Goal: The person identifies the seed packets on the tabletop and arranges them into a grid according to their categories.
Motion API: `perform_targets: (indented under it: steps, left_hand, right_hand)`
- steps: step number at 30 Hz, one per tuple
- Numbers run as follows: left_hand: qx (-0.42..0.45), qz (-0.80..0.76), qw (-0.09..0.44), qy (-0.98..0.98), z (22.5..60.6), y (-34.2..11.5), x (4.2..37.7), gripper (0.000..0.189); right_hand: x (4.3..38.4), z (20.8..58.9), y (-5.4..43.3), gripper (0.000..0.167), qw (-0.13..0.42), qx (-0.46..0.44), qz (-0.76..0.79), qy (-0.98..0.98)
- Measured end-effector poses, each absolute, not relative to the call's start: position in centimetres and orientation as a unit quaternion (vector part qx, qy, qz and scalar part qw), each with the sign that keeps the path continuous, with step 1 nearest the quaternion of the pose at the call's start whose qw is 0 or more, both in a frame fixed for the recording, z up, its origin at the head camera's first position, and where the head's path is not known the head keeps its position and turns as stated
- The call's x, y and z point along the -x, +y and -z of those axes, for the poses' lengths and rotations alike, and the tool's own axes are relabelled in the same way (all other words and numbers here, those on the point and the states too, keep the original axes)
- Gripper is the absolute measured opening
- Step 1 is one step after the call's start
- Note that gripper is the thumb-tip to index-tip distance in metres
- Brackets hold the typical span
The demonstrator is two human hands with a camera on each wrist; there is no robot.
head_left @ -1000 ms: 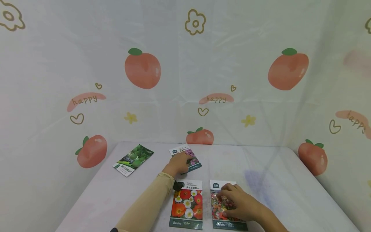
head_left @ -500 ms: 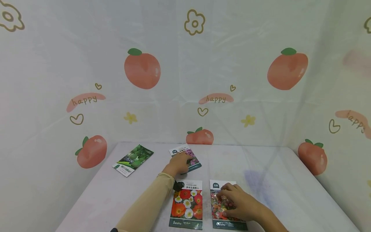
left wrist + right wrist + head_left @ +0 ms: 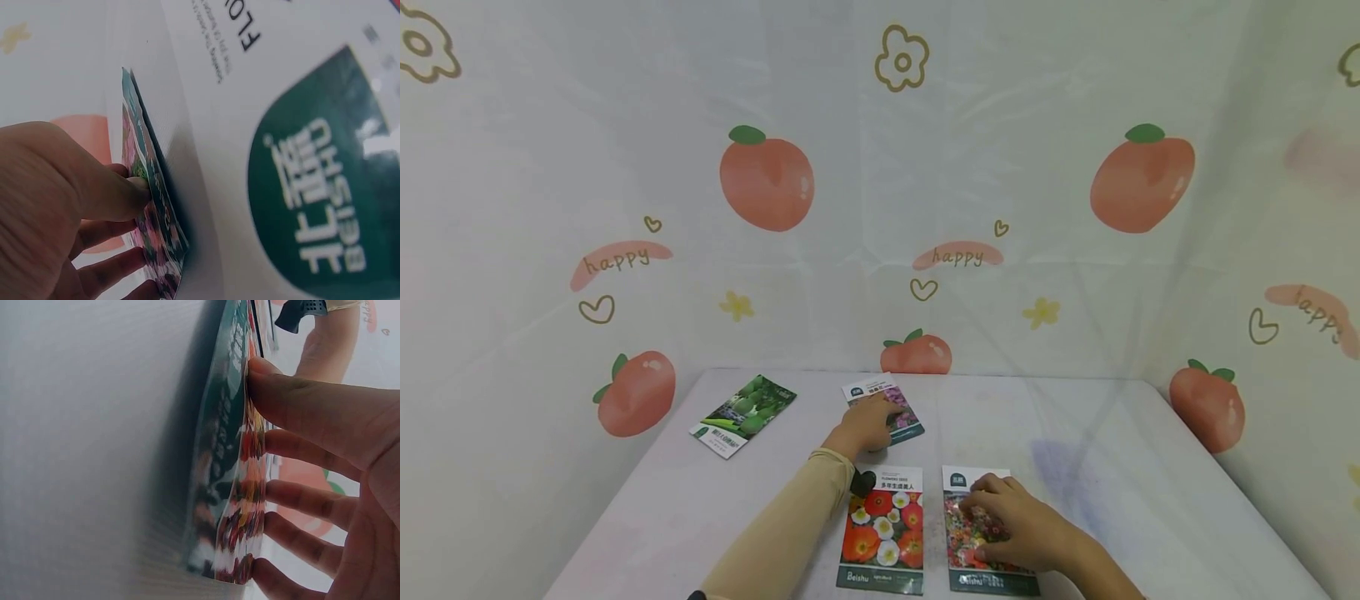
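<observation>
My left hand [image 3: 863, 423] rests on a seed packet with purple flowers [image 3: 908, 419], lying tilted near the back of the table. In the left wrist view the thumb [image 3: 128, 194] and spread fingers touch the packet's printed face. My right hand [image 3: 1018, 518] lies with fingers spread on a seed packet of mixed red flowers [image 3: 958, 542] at the front. Its fingertips touch the face of that packet, as the right wrist view shows. Between the two arms is a poppy seed packet [image 3: 880, 537] with red and white blooms, its top left corner behind the left wrist's black camera.
A green seed packet [image 3: 748, 412] lies slanted at the back left of the white table [image 3: 1120, 433]. Behind stands a white curtain [image 3: 850, 275] printed with peaches. The left sleeve [image 3: 782, 529] reaches in beside the poppy packet.
The left hand and the purple-flower packet have shifted slightly to the right. The right hand and the packet under it stay where they were.
</observation>
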State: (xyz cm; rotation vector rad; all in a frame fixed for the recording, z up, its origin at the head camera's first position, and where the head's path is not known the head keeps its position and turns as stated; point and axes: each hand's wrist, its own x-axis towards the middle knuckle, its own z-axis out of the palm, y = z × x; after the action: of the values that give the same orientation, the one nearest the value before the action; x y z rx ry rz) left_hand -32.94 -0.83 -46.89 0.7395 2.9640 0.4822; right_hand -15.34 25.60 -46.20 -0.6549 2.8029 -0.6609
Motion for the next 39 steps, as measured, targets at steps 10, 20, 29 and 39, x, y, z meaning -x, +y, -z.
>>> perform_targets:
  steps: [10,20,29,39]
  left_hand:
    - [-0.251,-0.149,0.021,0.956,46.72,-0.63,32.84,0.053]
    - [-0.263,-0.141,0.023,0.954,46.66,-0.36,32.41,0.054]
    - [-0.295,-0.131,0.031,0.946,46.22,-0.53,32.26,0.043]
    - [-0.302,-0.147,0.033,0.941,46.70,-0.63,32.58,0.045]
  right_hand:
    - [15.38,46.13,25.51,0.047,0.093,0.217,0.222,0.946]
    - [15.40,46.05,25.46,0.046,0.099,0.214,0.223,0.946]
    - [15.29,45.82,25.38,0.047,0.100,0.209,0.230,0.945]
    - [15.39,45.97,25.30,0.047,0.107,0.196,0.233,0.947]
